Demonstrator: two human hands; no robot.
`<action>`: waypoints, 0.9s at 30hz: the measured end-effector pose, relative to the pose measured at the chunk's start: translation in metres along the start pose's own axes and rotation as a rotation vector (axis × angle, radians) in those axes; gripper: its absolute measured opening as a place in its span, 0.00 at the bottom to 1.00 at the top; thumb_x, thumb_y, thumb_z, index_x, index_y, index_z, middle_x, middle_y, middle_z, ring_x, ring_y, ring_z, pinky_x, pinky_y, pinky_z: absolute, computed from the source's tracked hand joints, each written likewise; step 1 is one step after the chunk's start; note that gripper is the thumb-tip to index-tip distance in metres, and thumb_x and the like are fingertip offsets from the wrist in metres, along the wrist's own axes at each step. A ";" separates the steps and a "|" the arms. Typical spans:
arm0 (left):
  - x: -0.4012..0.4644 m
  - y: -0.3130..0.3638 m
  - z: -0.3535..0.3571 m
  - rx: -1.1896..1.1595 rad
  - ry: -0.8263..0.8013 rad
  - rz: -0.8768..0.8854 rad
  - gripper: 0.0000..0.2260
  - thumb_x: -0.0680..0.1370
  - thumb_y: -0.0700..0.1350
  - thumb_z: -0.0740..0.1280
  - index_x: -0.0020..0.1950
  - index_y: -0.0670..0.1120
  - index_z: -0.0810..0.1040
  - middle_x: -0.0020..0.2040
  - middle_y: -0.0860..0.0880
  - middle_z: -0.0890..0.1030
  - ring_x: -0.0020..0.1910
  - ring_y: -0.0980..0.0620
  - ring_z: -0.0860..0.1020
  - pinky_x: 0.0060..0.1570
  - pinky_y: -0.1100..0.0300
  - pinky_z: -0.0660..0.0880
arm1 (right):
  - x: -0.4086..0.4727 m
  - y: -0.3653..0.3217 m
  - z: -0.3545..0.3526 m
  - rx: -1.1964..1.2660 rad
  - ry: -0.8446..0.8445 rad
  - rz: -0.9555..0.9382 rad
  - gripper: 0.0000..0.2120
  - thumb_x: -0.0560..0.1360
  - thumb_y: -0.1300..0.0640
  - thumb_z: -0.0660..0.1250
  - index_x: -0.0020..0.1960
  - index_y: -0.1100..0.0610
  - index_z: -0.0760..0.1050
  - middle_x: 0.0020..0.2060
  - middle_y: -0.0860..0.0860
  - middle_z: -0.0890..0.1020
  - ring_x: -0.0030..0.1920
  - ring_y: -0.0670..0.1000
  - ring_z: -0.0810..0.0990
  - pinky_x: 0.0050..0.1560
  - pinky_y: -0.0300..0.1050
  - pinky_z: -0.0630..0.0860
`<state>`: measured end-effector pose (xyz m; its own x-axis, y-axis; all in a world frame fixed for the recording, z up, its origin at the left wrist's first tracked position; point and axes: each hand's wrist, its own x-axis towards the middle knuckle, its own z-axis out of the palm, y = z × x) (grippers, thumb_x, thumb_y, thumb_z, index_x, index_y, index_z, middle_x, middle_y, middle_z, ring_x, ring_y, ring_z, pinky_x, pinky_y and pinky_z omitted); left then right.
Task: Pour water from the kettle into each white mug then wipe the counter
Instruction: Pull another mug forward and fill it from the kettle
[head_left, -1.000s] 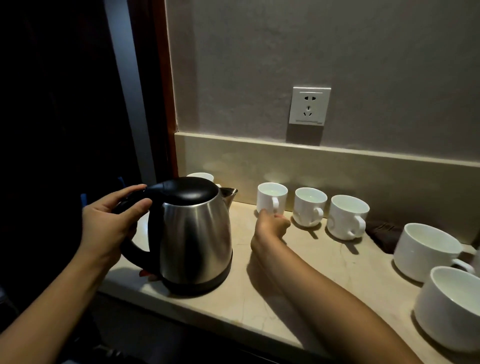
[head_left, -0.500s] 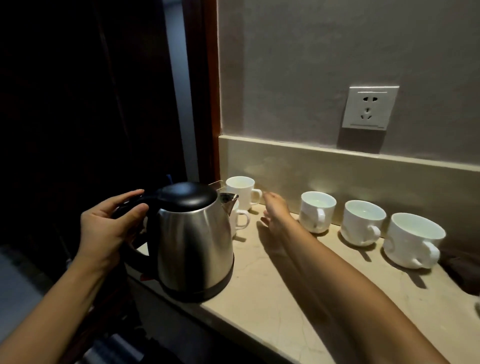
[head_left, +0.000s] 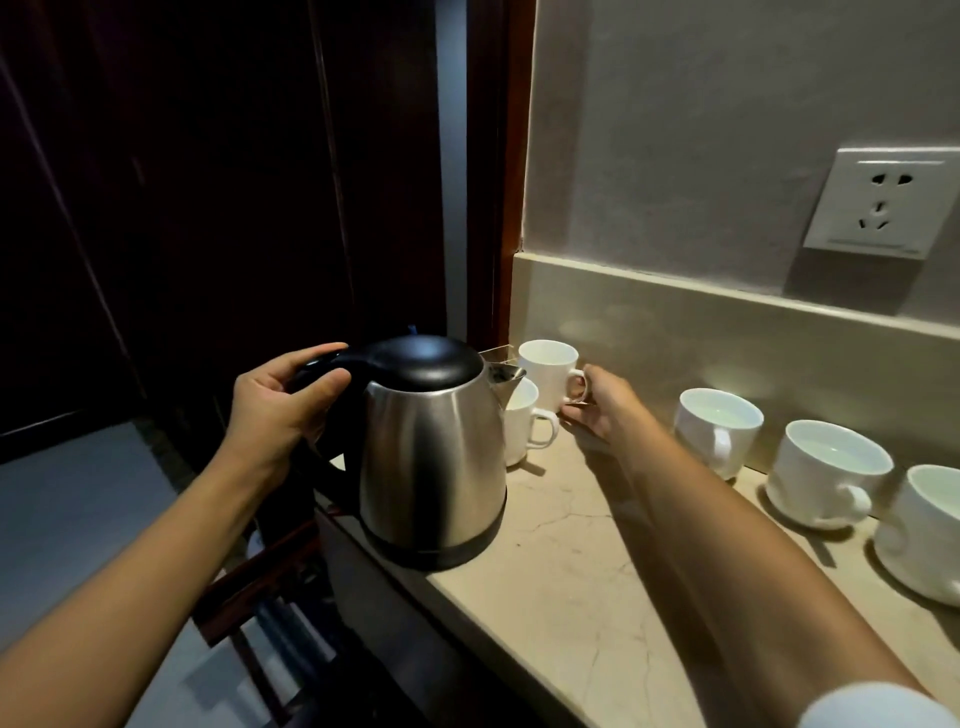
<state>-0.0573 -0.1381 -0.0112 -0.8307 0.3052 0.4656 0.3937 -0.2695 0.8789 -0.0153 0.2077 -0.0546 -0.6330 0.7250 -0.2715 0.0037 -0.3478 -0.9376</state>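
A person stands at a stone counter (head_left: 561, 571) w/ a steel kettle (head_left: 434, 457) near its left end, base flat on the surface, spout toward the wall. The left hand (head_left: 278, 410) wraps the black handle (head_left: 332, 364), thumb over the top, fingers curled round it. The right hand (head_left: 602, 408) reaches to the back corner, fingers at the handle of the rear mug (head_left: 548, 371); whether they've actually pinched it can't be told from this angle. A second mug (head_left: 522, 426) sits just in front, partly behind the kettle spout. Three more mugs line the backsplash to the right: the nearest (head_left: 719, 428) and the next (head_left: 826, 470) appear to hold water already; the last (head_left: 922, 535) is cut off by the frame edge, contents unclear.

Step in hand, by the look of it: bringing the two corner mugs out so they can be filled. Doing it well likely means drawing the rear mug clear of the wall and the front mug, setting it on open counter approx. in front of the spout, then lifting the kettle only once the mug stands steady. A slow tilt, spout close over the rim, should keep splash down; less to wipe after. Wall socket (head_left: 883, 202) sits above the row, so drips shd stay low.
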 end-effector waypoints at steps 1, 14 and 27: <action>0.000 0.001 0.000 -0.002 0.002 -0.004 0.18 0.76 0.31 0.66 0.64 0.42 0.75 0.33 0.57 0.84 0.28 0.61 0.79 0.29 0.72 0.72 | 0.000 -0.001 0.000 0.004 -0.007 0.000 0.07 0.76 0.56 0.59 0.45 0.58 0.74 0.46 0.57 0.78 0.38 0.54 0.80 0.47 0.57 0.80; 0.003 -0.002 -0.003 -0.041 -0.026 -0.012 0.17 0.76 0.31 0.65 0.64 0.41 0.75 0.30 0.57 0.82 0.25 0.62 0.77 0.27 0.72 0.71 | -0.029 0.002 -0.009 0.203 0.016 0.071 0.09 0.78 0.54 0.63 0.43 0.58 0.75 0.32 0.51 0.74 0.30 0.50 0.75 0.29 0.46 0.79; 0.002 -0.007 0.021 -0.253 -0.204 -0.103 0.10 0.67 0.42 0.72 0.45 0.54 0.87 0.38 0.52 0.86 0.37 0.53 0.84 0.40 0.59 0.81 | -0.160 -0.013 -0.085 0.067 0.117 -0.088 0.08 0.76 0.64 0.59 0.38 0.60 0.69 0.30 0.55 0.69 0.31 0.51 0.71 0.24 0.44 0.80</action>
<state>-0.0532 -0.1164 -0.0138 -0.7548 0.5125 0.4095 0.1804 -0.4380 0.8807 0.1513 0.1468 -0.0173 -0.5345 0.8170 -0.2164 -0.1017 -0.3164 -0.9432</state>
